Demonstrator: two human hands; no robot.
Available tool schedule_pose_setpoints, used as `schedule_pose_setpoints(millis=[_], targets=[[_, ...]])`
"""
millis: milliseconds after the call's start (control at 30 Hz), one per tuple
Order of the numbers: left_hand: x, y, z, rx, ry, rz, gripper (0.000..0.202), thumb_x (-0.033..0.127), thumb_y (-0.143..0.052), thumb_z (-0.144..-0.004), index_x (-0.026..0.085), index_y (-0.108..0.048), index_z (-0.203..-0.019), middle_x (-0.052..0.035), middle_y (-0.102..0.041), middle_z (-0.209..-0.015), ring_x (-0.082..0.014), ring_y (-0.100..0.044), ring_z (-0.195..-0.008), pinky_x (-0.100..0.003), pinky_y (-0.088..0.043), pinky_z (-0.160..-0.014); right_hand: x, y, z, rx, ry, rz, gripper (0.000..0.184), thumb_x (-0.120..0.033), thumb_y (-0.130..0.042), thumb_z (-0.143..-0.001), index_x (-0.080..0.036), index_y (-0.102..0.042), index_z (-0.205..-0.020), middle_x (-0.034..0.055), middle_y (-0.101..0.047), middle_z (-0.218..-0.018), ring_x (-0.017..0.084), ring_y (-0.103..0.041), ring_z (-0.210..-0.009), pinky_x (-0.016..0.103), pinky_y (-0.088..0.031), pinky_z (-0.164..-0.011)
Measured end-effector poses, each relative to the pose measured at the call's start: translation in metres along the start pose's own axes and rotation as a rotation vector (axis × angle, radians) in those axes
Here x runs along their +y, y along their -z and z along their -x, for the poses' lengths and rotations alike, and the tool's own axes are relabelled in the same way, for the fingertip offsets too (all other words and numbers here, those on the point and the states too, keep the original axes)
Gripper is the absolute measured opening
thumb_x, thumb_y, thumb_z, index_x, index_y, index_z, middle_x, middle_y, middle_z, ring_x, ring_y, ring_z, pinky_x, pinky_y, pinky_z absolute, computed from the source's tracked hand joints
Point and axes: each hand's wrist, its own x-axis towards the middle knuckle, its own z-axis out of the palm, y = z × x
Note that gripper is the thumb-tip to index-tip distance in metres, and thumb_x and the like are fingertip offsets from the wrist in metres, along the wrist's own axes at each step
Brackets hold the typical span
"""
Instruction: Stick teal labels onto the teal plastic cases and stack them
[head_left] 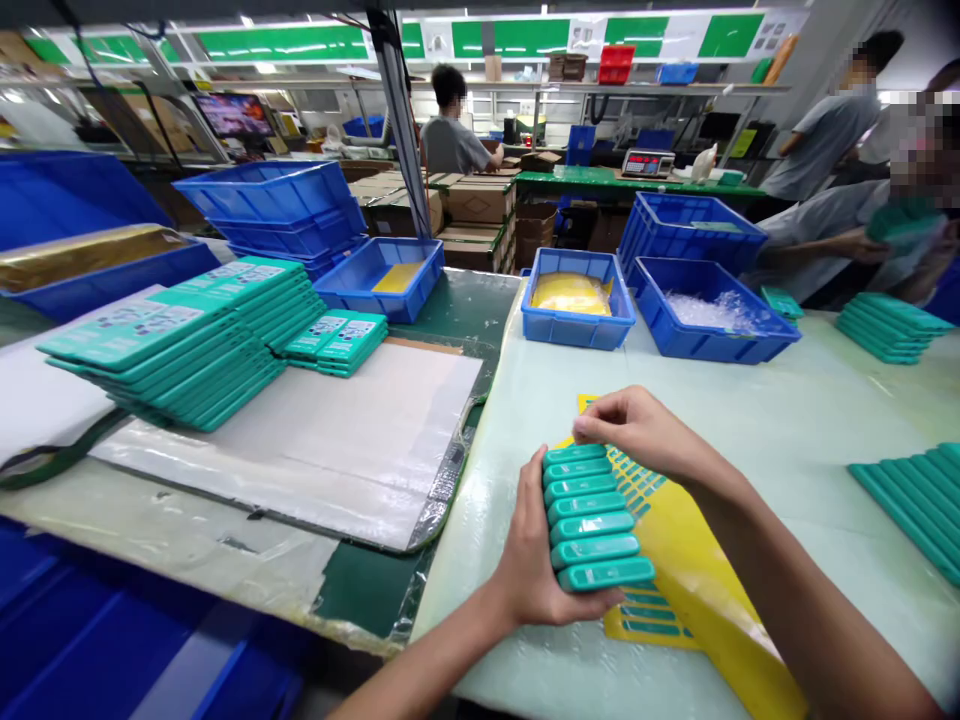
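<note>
My left hand [529,565] is wrapped round a stack of slim teal cases [592,525], gripping it from the left and below with the narrow ends turned up towards me. Small pale marks show on several of those ends. At the far end of the stack, my right hand [641,428] has its thumb and fingertips pinched together; whatever they hold is too small or hidden to make out. Beneath both hands lies a yellow sheet [686,550] with rows of small slots or labels, partly covered by the stack and my right forearm.
Tall stacks of printed teal cases [172,345] stand on a white board [375,430] at left. Blue bins hold a yellow packet [571,295] and clear plastic pieces [712,310]. More teal cases [915,500] lie at right. Co-workers are at the back and far right.
</note>
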Motion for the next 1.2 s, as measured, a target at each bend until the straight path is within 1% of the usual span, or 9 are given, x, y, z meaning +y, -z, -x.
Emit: schedule_pose_setpoints(millis=[67,200,267,367,500,600,700,967,1200], targets=[[-0.001,-0.001,0.0,-0.005,0.011,-0.018,0.156,0.078,-0.097,-0.068,0.027,0.0,-0.179,-0.0244,-0.035,-0.169,-0.0519,-0.049,-0.154,-0.074,-0.045,-0.126,-0.003,-0.002,0.001,0.061,0.008,-0.001,0.037,-0.051,-0.077,-0.084,-0.014,-0.08,-0.076,0.0062,-0.076,-0.075,0.018,-0.062,-0.07,0.03,-0.045,-0.066],[0.0,-0.002,-0.001,0.023,-0.008,-0.005,0.154,0.074,-0.097,-0.069,0.028,0.001,-0.179,-0.0219,-0.038,-0.166,-0.0499,-0.048,-0.154,-0.071,-0.046,-0.127,-0.007,-0.024,0.005,0.008,-0.016,0.074,0.036,-0.049,-0.078,-0.086,-0.014,-0.084,-0.085,0.0094,-0.082,-0.087,0.023,-0.071,-0.084,0.034,-0.05,-0.077],[0.002,-0.002,-0.002,0.028,-0.007,0.014,0.151,0.072,-0.097,-0.071,0.028,-0.003,-0.18,-0.0214,-0.036,-0.168,-0.05,-0.043,-0.158,-0.071,-0.043,-0.129,-0.006,-0.03,0.006,-0.002,-0.02,0.022,0.031,-0.044,-0.075,-0.086,-0.015,-0.083,-0.085,0.0092,-0.082,-0.089,0.023,-0.071,-0.085,0.034,-0.051,-0.078],[0.004,-0.002,-0.003,0.015,0.006,0.026,0.153,0.07,-0.1,-0.066,0.026,-0.007,-0.179,-0.0225,-0.033,-0.17,-0.0519,-0.039,-0.161,-0.072,-0.04,-0.131,-0.001,-0.028,0.006,-0.015,-0.041,-0.144,0.025,-0.04,-0.076,-0.079,-0.016,-0.08,-0.086,0.0067,-0.081,-0.088,0.02,-0.07,-0.081,0.032,-0.052,-0.076],[0.001,-0.002,-0.001,0.0,0.044,0.01,0.159,0.071,-0.101,-0.064,0.026,0.0,-0.178,-0.025,-0.029,-0.172,-0.0527,-0.042,-0.158,-0.072,-0.041,-0.13,-0.002,-0.026,0.006,0.062,-0.103,-0.333,0.024,-0.035,-0.077,-0.069,-0.017,-0.076,-0.086,0.0039,-0.078,-0.087,0.018,-0.068,-0.078,0.03,-0.051,-0.074],[0.0,-0.002,-0.002,-0.006,0.039,-0.019,0.156,0.074,-0.099,-0.066,0.027,-0.001,-0.178,-0.0237,-0.032,-0.169,-0.053,-0.04,-0.158,-0.074,-0.04,-0.13,-0.009,-0.033,0.005,0.114,-0.078,-0.206,0.027,-0.041,-0.079,-0.076,-0.017,-0.077,-0.087,0.0063,-0.079,-0.091,0.02,-0.071,-0.085,0.034,-0.053,-0.082],[0.001,-0.001,-0.005,-0.015,0.029,-0.046,0.158,0.072,-0.099,-0.066,0.025,0.002,-0.178,-0.0239,-0.034,-0.166,-0.0531,-0.039,-0.158,-0.075,-0.04,-0.129,-0.013,-0.039,0.002,0.115,-0.074,-0.06,0.024,-0.037,-0.081,-0.079,-0.015,-0.079,-0.09,0.008,-0.08,-0.092,0.022,-0.072,-0.089,0.036,-0.054,-0.086],[0.014,-0.003,-0.009,0.017,-0.047,0.021,0.143,0.069,-0.097,-0.072,0.03,-0.007,-0.176,-0.0219,-0.033,-0.168,-0.0512,-0.04,-0.16,-0.074,-0.039,-0.13,0.002,-0.032,0.005,0.066,0.018,-0.193,0.034,-0.031,-0.08,-0.073,-0.015,-0.078,-0.103,0.0018,-0.071,-0.083,0.018,-0.066,-0.08,0.033,-0.052,-0.078],[0.012,-0.004,-0.008,0.022,-0.06,0.039,0.143,0.07,-0.098,-0.071,0.03,-0.01,-0.176,-0.0212,-0.033,-0.168,-0.0505,-0.041,-0.159,-0.071,-0.044,-0.128,-0.002,-0.028,0.013,0.062,-0.055,-0.252,0.034,-0.027,-0.073,-0.067,-0.018,-0.081,-0.099,0.0051,-0.078,-0.095,0.02,-0.07,-0.091,0.032,-0.053,-0.082]])
